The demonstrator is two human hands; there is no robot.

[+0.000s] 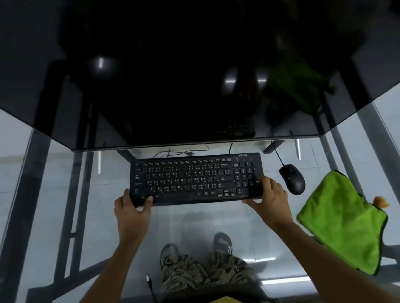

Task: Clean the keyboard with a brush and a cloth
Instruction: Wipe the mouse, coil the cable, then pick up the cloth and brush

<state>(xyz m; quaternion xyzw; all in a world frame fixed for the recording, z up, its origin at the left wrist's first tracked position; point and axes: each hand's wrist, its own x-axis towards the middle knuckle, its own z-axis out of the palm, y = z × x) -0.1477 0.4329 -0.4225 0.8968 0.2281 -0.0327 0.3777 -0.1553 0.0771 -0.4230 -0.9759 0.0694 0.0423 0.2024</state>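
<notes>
A black keyboard (196, 179) lies on the glass desk (53, 186) in front of a dark monitor. My left hand (130, 209) grips its near left corner, thumb on the keys and fingers under the front edge. My right hand (268, 197) grips the near right corner the same way. A green cloth (341, 221) lies folded on the glass to the right. A small tuft of brown bristles (380, 202) pokes out from under the cloth's right edge; the rest of that object is hidden.
A large dark monitor (188, 80) fills the upper half of the view. A black wired mouse (292, 178) sits between keyboard and cloth. Through the glass I see the desk's metal frame (24, 213), my legs and sandals, and a loose cable (152, 291).
</notes>
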